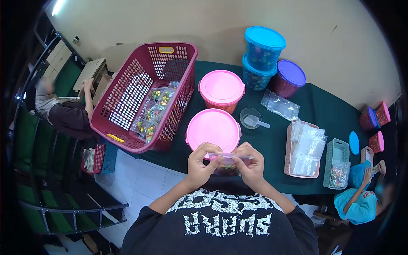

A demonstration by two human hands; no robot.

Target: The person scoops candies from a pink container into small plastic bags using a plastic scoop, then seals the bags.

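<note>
My left hand (201, 163) and my right hand (251, 165) pinch the top edge of a small clear plastic bag (227, 169) between thumbs and fingers. Colourful pieces show in its lower part, close to my chest. Just beyond my hands stands a round tub with a pink lid (213, 130). A second pink-lidded tub (222, 87) is behind it. To the right of these, a clear bowl (249, 115) has a small white scoop (257, 122) resting in it.
A maroon basket (190, 80) on the left holds several filled bags (153, 112). Blue-lidded tubs (264, 39) are stacked at the back beside a purple-lidded tub (291, 73). A pink tray (289, 163) holds empty bags (307, 146); a grey-green tray (338, 146) is alongside. People work at left and right.
</note>
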